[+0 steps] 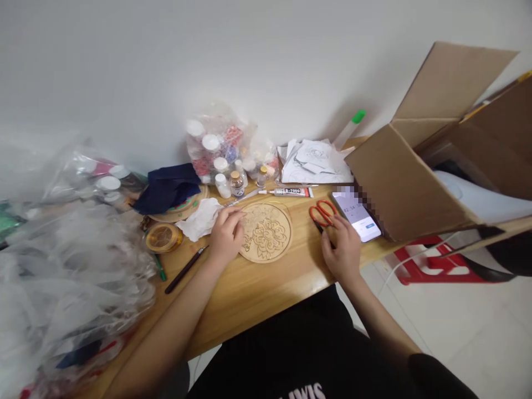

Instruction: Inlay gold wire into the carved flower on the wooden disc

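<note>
A round hoop [270, 233] with a raised golden flower outline lies on the wooden table. My left hand [226, 235] rests on its left edge, the fingers bent and close together; whether they pinch anything is too small to tell. Orange-handled scissors [322, 213] lie to the right of the hoop. My right hand [343, 247] is at the scissors, its fingertips on the handles and its thumb apart from the fingers. Just beyond that hand, a lit phone [358, 215] lies by the cardboard box.
Behind the hoop are a glue tube [293, 192], small bottles [236, 184] and paper sheets [313, 160]. An open cardboard box [411, 183] stands right. Plastic bags [75, 266], a wire spool [163, 238], dark cloth [168, 187] and a dark-handled tool [185, 270] lie left.
</note>
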A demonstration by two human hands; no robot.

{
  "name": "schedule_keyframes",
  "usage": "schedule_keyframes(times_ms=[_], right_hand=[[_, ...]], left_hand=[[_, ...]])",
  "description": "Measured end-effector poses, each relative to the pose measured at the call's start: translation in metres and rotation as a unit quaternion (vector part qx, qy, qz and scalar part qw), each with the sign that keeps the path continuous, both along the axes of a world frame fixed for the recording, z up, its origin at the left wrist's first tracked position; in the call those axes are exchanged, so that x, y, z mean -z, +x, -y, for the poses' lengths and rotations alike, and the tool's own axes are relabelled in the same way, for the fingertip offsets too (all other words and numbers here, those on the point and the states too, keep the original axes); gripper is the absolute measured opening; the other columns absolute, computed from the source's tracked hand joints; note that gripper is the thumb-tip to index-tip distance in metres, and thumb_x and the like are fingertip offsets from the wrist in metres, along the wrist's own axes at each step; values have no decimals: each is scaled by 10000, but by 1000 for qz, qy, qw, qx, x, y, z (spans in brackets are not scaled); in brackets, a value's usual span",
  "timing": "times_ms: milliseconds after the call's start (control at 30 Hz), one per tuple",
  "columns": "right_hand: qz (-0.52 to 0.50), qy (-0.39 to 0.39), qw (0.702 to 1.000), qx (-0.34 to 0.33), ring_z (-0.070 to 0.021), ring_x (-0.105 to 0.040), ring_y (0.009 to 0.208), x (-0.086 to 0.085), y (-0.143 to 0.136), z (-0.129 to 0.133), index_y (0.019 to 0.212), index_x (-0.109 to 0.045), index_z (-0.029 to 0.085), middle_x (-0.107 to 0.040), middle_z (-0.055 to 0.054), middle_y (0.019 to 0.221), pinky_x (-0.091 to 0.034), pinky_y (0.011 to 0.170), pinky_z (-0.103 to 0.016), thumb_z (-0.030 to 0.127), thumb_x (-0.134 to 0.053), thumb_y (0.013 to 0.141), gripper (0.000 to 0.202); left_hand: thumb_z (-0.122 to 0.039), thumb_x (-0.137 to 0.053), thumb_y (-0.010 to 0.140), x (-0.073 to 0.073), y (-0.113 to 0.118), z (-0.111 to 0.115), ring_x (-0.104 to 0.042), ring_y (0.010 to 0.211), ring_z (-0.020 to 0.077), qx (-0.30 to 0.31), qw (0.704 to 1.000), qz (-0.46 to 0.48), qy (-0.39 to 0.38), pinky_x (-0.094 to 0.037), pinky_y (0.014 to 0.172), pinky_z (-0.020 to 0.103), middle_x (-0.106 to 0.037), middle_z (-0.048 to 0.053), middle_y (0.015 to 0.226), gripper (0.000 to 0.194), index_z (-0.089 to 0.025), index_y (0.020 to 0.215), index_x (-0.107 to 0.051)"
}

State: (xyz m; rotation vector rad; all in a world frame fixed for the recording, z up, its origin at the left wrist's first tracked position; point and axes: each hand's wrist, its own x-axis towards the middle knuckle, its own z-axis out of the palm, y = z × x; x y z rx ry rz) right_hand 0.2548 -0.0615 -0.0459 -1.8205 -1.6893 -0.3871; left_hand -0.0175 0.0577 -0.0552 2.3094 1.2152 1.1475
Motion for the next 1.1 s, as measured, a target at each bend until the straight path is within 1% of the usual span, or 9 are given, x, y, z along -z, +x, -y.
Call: schedule_keyframes(times_ms=[100, 200, 300, 467, 567, 833, 900, 1000, 1100], right_hand=[[12, 17, 994, 106, -363, -580, 1119, 0, 22, 17, 1296, -473, 118, -601, -229, 1188, -494, 892, -557, 272, -542, 865, 463], [-8, -11, 989, 144, -372, -601, 1086, 3, 45, 30, 1303, -452, 98, -605, -244, 1171, -491, 889, -583, 313, -516, 864, 493], [-48, -36, 987, 150, -372, -615, 1073, 6, 59, 33, 1303, -445, 78, -609, -254, 1171, -501, 887, -577, 350, -507, 853, 529], [-76, -56, 982, 163, -364, -607, 1078, 8, 64, 28, 1295, -465, 85, -620, -232, 1155, -495, 900, -576, 394, -519, 827, 563], [-74, -61, 980, 173, -361, -604, 1072, 8, 64, 26, 1279, -481, 80, -619, -232, 1151, -492, 901, -567, 428, -516, 828, 571], [-45, -77, 980, 177, -345, -625, 1045, 3, 63, 20, 1242, -527, 115, -640, -207, 1157, -503, 872, -534, 393, -477, 841, 491], [-51, -88, 980, 169, -339, -620, 1061, -1, 65, 15, 1242, -533, 129, -643, -196, 1168, -499, 886, -531, 400, -469, 850, 480], [-63, -103, 984, 129, -320, -604, 1111, -6, 68, 5, 1257, -532, 133, -634, -185, 1204, -488, 938, -511, 400, -458, 871, 475], [-83, -137, 982, 98, -320, -539, 1225, -10, 73, -5, 1309, -497, 130, -578, -189, 1304, -459, 997, -513, 412, -445, 893, 505]], left_hand=[[-115, -464, 860, -1, 0, 0, -598, 1046, 196, 3, 1000, 0, 5, -521, 931, 376, -590, 72, 1078, 227, -194, 990, -632], [-124, -476, 870, -1, 1, 0, -599, 1037, 197, 2, 1000, -1, 9, -520, 923, 372, -593, 67, 1066, 206, -195, 984, -633], [-126, -484, 875, -1, 2, 0, -604, 1014, 196, -1, 1000, -2, 15, -523, 908, 370, -597, 61, 1048, 200, -200, 983, -636], [-130, -495, 881, -3, 3, 0, -604, 1014, 194, -1, 1000, -5, 26, -523, 909, 365, -593, 68, 1049, 184, -183, 979, -642], [-119, -499, 880, -4, 3, 0, -605, 1013, 191, -2, 999, -9, 31, -523, 911, 360, -595, 70, 1040, 181, -172, 974, -645], [-127, -504, 889, -7, 3, 2, -612, 1016, 187, -8, 999, -24, 27, -527, 912, 358, -595, 66, 1056, 180, -181, 988, -645], [-133, -501, 889, -7, 4, 2, -612, 1013, 186, -11, 999, -28, 23, -529, 907, 356, -594, 65, 1061, 182, -183, 991, -643], [-147, -499, 892, -8, 5, 1, -615, 999, 185, -14, 999, -45, 24, -530, 897, 356, -596, 63, 1061, 180, -192, 995, -639], [-182, -501, 905, -10, 8, 1, -616, 987, 194, -29, 997, -57, 32, -529, 889, 370, -607, 64, 1049, 174, -200, 1019, -631]])
